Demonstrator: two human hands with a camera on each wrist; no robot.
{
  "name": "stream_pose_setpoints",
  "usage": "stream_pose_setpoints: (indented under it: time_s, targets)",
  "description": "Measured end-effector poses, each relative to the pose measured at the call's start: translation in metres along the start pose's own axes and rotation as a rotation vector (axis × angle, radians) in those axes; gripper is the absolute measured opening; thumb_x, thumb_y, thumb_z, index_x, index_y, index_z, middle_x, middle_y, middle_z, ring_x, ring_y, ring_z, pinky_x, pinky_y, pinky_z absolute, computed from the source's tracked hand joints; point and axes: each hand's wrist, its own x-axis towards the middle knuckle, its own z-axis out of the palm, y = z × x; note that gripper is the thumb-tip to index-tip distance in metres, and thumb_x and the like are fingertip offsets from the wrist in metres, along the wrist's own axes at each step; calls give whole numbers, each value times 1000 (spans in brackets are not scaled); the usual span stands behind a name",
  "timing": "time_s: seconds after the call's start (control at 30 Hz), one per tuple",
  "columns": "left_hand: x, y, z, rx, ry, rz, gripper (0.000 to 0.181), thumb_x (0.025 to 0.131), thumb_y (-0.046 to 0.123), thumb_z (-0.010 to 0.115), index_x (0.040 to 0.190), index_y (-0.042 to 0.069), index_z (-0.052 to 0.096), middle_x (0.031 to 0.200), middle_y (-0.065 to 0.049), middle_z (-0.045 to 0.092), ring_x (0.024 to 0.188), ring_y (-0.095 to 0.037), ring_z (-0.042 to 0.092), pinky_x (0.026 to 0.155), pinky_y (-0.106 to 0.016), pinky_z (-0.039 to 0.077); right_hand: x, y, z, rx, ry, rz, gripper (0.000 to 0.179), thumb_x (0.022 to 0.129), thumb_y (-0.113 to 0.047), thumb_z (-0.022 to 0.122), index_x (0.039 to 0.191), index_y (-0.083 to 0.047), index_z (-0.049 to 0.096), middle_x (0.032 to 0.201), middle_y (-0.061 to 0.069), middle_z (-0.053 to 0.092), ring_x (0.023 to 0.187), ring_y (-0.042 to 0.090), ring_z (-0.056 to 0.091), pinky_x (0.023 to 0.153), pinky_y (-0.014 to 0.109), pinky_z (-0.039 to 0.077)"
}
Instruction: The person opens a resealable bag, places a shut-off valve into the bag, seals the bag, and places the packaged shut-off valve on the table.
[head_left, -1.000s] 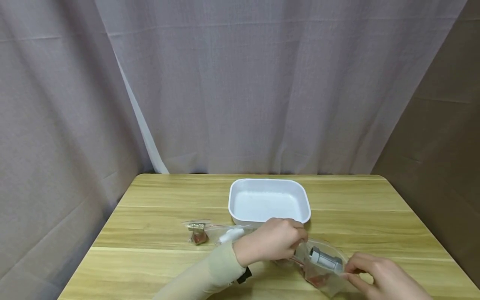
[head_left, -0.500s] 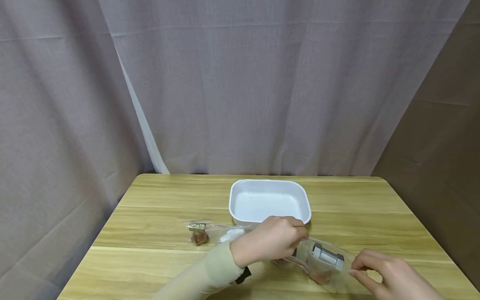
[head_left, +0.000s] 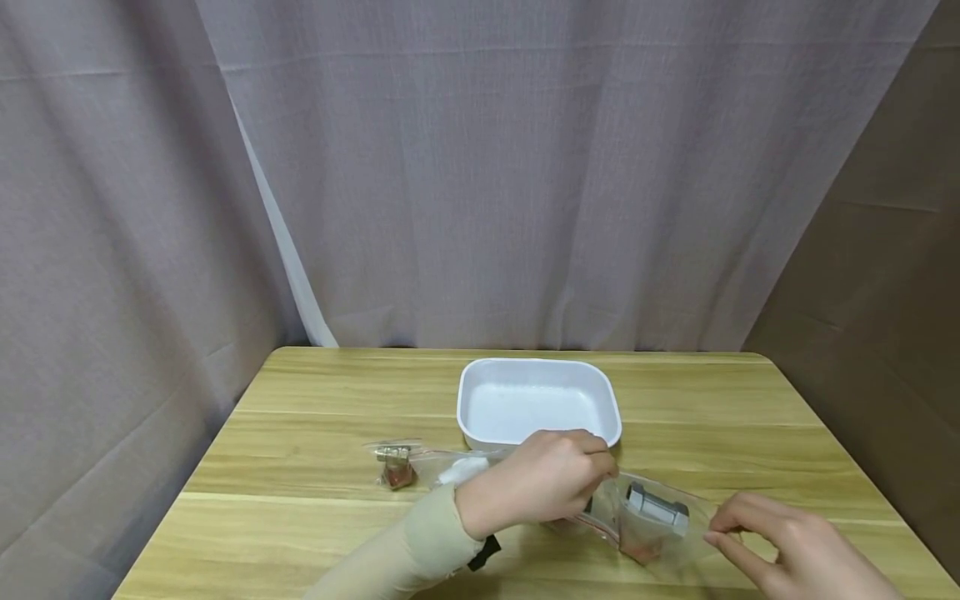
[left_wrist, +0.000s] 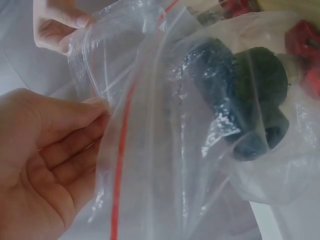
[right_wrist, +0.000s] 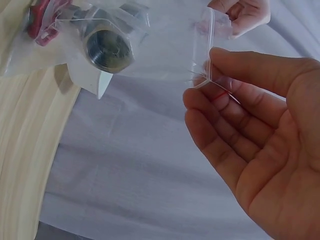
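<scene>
A clear zip bag (head_left: 667,550) with a grey pipe fitting (head_left: 658,510) in it is stretched between both hands at the front right of the table. My left hand (head_left: 551,479) pinches the bag's mouth; in the left wrist view the thumb and fingers meet at its edge beside the red zip line (left_wrist: 120,145). At the opposite corner, my right hand (head_left: 798,542) pinches the bag by its zip strip (right_wrist: 210,40). Inside, the fitting's round metal opening (right_wrist: 107,47) faces the right wrist camera, near a red handle (right_wrist: 47,20). Dark green and blue fittings (left_wrist: 260,75) show through plastic in the left wrist view.
A white tray (head_left: 540,367) stands behind the left hand on the wooden table (head_left: 315,400). To the left lie a small bag with a brass and red part (head_left: 397,468) and a bag with a white piece (head_left: 462,470). Grey curtains (head_left: 480,183) surround the table.
My right hand has drawn outward to the right, pulling the bag's corner along and stretching it flatter. The left hand has stayed nearly in place.
</scene>
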Motion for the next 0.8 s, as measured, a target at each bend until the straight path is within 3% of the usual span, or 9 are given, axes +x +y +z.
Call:
stream_pose_setpoints:
  time_s: [0.27,0.37,0.57,0.8]
  targets:
    - [-1,-1,-4,-2,33,9,16,93,13,65,101,22,76,94,12,68,92,-2,64,74,-13,51,2,-1,-4,3,61,-78,53,58,-3,91,86,-39,63,87,-28,58,73,-8,55,62,7,40]
    - [-1,-1,-6,-1,59,14,15,94,13,65,99,22,75,93,12,67,91,-3,64,74,-15,52,3,0,-5,-2,84,-104,49,61,-6,91,87,-38,64,88,-27,59,76,-7,57,65,7,42]
    - [1,-2,-7,22,113,17,12,97,18,63,96,20,74,90,11,66,87,-4,63,73,-15,52,4,1,-11,-25,116,-93,36,71,-16,89,89,-37,65,89,-26,59,80,-8,57,68,8,43]
    - [3,0,-10,10,132,12,12,98,17,62,99,19,74,94,10,68,90,-5,64,77,-15,52,4,2,-16,-9,128,-54,38,75,-13,86,92,-39,65,90,-24,61,88,-14,52,73,7,42]
